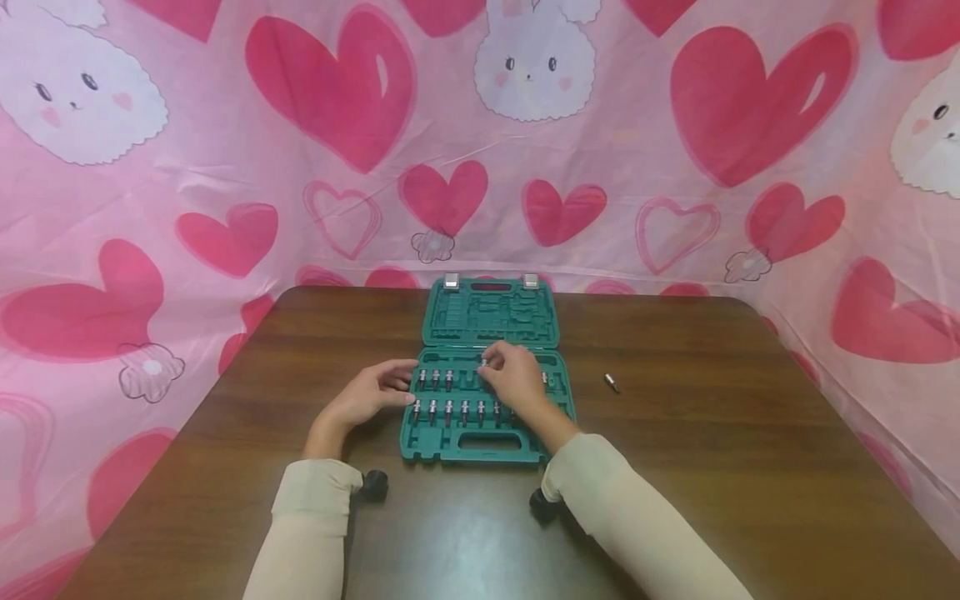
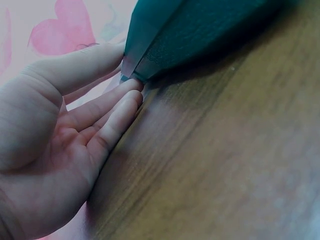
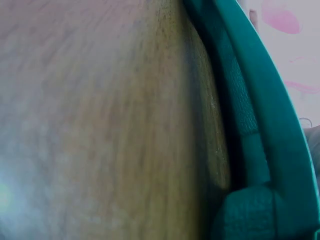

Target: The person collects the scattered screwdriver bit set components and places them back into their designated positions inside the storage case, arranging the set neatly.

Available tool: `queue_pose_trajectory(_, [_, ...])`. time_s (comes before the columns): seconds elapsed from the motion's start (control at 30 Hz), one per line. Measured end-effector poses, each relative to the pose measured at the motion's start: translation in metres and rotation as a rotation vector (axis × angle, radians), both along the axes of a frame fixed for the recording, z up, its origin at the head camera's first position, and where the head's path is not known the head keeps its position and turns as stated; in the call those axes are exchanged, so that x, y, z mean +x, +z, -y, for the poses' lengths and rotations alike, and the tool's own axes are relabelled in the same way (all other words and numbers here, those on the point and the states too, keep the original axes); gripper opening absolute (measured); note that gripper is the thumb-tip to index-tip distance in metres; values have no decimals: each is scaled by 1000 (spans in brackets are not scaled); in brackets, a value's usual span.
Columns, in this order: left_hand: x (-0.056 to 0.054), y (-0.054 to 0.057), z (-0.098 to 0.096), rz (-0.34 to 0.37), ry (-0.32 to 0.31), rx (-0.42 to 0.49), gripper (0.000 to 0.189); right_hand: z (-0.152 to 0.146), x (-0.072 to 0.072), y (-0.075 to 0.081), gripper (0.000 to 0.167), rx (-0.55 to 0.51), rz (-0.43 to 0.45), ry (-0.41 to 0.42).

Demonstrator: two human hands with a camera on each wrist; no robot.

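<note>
On the table lies an open green plastic tool case (image 1: 489,451), its lid (image 1: 491,313) folded back behind it. Small metal bit sockets (image 1: 465,408) stand in two rows inside. My right hand (image 1: 516,377) is over the back row, pinching a bit socket (image 1: 483,362) between thumb and fingertips; the fingers partly cover it. My left hand (image 1: 367,392) rests against the case's left side, thumb and fingers spread along the edge. In the left wrist view, the left fingertips (image 2: 131,90) touch the case's side wall (image 2: 200,40) close above the tabletop.
A loose bit socket (image 1: 612,382) lies on the brown wooden table (image 1: 697,433) to the right of the case. The case's carrying handle (image 3: 272,110) fills the right side of the right wrist view. Behind the table hangs a pink curtain (image 1: 450,125) with hearts.
</note>
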State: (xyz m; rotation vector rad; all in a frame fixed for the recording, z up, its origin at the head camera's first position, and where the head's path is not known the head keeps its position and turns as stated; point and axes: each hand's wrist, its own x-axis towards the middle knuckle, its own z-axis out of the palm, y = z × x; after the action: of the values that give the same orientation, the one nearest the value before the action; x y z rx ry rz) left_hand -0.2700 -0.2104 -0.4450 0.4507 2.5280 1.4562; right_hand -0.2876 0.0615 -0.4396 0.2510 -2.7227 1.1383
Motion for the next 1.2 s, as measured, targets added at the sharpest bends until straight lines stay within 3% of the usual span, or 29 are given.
queue_pose_trajectory(0.53, [0,0,1,-2,2,4,58,4,0,-3,16,21,-25,54])
queue_pose_trajectory(0.9, [0,0,0,8,1,18,58,1,0,-3,4,86,-95,133])
queue_pose_trajectory(1.2, [-1,-1,1,-17,-15,19,59,-1,-2,0,8,151,-68,178])
